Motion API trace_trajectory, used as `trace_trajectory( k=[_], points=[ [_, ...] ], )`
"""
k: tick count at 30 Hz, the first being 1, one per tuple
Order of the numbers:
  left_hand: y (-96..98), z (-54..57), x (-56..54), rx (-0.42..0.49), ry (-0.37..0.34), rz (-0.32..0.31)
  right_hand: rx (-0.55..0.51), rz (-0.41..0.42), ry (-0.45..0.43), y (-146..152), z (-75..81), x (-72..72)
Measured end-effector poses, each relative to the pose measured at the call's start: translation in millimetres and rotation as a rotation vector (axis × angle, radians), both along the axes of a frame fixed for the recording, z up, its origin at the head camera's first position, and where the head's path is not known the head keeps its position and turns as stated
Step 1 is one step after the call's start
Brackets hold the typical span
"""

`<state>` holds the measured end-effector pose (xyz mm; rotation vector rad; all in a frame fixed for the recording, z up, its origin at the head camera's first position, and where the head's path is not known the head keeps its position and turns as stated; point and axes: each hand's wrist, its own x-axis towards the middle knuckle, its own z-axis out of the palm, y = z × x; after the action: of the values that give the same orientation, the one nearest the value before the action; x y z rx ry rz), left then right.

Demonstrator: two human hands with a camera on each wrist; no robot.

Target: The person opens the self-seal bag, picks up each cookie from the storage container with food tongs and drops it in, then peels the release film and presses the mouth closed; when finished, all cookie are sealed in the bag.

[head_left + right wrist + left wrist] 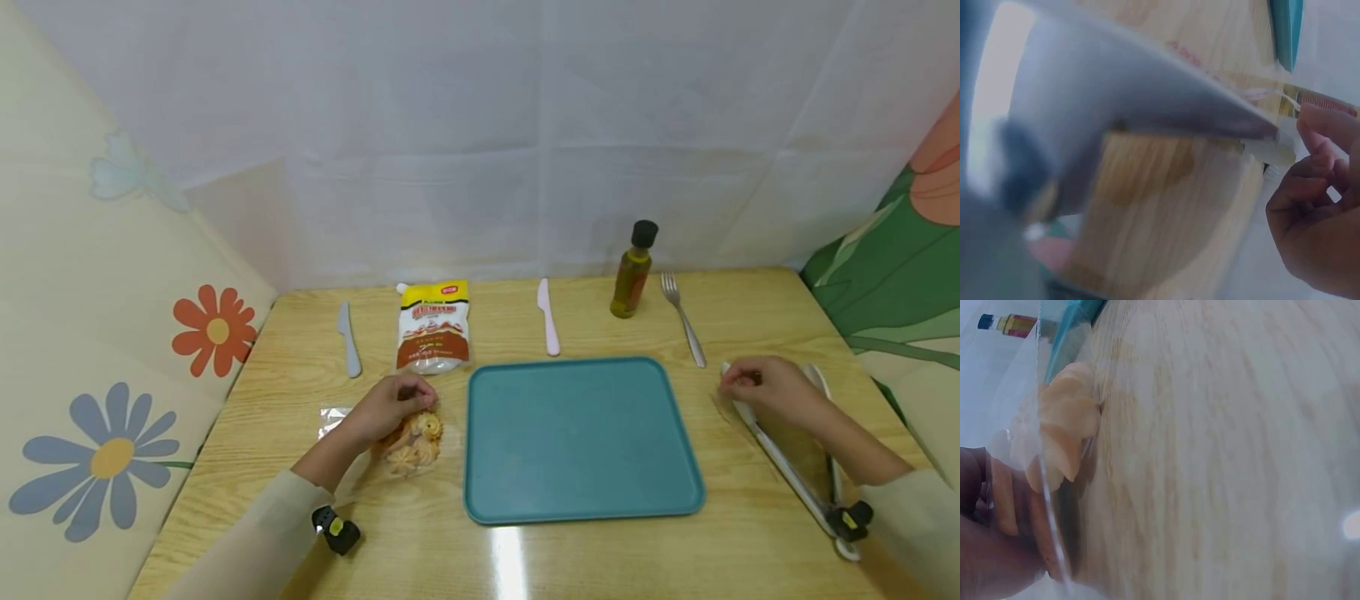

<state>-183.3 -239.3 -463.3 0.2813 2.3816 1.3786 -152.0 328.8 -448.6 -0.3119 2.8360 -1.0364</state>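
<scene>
My left hand (392, 407) pinches a clear plastic bag (332, 419) of piped cookies (412, 450) to the left of the teal tray. In the left wrist view, the ridged cookies (1063, 422) show through the film beside my fingers, close to the wood. On the right, metal tongs (787, 472) lie lengthwise under my right hand (780, 392). Clear film with red print seems to wrap them. The curled fingers (1329, 125) of that hand pinch at the film by the tongs' tip end; exactly what sits between thumb and finger is hard to see.
An empty-looking teal tray (577, 442) lies between my hands. Along the back stand or lie a grey knife (348, 340), a yellow-and-brown pouch (433, 329), a pink knife (549, 318), a dark-capped oil bottle (632, 275) and a fork (684, 321). A white cloth (450, 150) hangs behind.
</scene>
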Motion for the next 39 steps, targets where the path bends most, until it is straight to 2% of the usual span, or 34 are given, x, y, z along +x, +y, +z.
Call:
trace_trajectory(
  k=[8,14,27,33,39],
  points=[
    [-0.4,-0.1,0.1,-0.009,0.011,0.000,0.062,0.013,0.026,-5,1.9,0.3],
    [-0.7,-0.5,-0.4,-0.002,0.000,-0.003,0.115,-0.023,0.061,0,3.0,0.1],
    [-0.2,-0.7,-1.2,-0.008,0.001,-0.009,0.044,-0.076,0.079,-6,15.9,2.2],
    [-0.5,0.1,-0.6,-0.005,-0.001,0.000,-0.043,-0.014,0.013,-43,22.8,6.5],
    [-0.6,0.4,0.0,0.013,-0.013,0.006,-0.222,0.145,-0.128,-109,16.2,11.6]
  ],
)
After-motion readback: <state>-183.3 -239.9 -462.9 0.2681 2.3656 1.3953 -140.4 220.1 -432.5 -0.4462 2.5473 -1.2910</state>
